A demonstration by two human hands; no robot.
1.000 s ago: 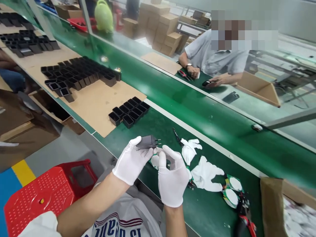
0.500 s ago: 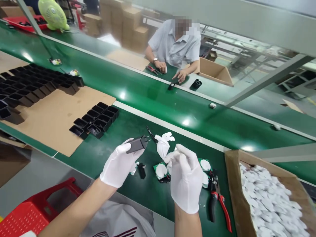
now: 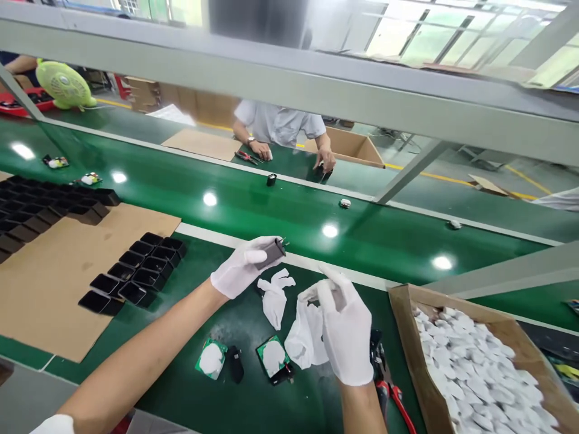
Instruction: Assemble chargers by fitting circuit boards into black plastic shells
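Observation:
My left hand (image 3: pixel 244 265), in a white glove, is closed around a dark plug housing (image 3: pixel 271 253) with metal pins pointing right. My right hand (image 3: pixel 344 325), also gloved, hovers with its fingers curled and apart. I see nothing held in it. Just left of it lies crumpled white cloth (image 3: pixel 301 337), partly hidden by the hand. A knotted white cloth piece (image 3: pixel 274 298) rests below the housing. Nearer to me lie a green circuit board with a white pad (image 3: pixel 210 359), a small black part (image 3: pixel 235 364) and a second padded board (image 3: pixel 273 357).
Open black cases (image 3: pixel 147 274) stand in rows at left beside flat cardboard (image 3: pixel 85 259). At right is a cardboard box (image 3: pixel 407 349) of white pads (image 3: pixel 474 355), with red-handled pliers (image 3: pixel 395 395) beside it. Across the green belt (image 3: pixel 253 211), a co-worker's hands (image 3: pixel 325 161) handle a dark part.
The view has tilted up and shifted right. My left hand has carried the plug housing forward over the bench. My right hand's fingers have spread somewhat.

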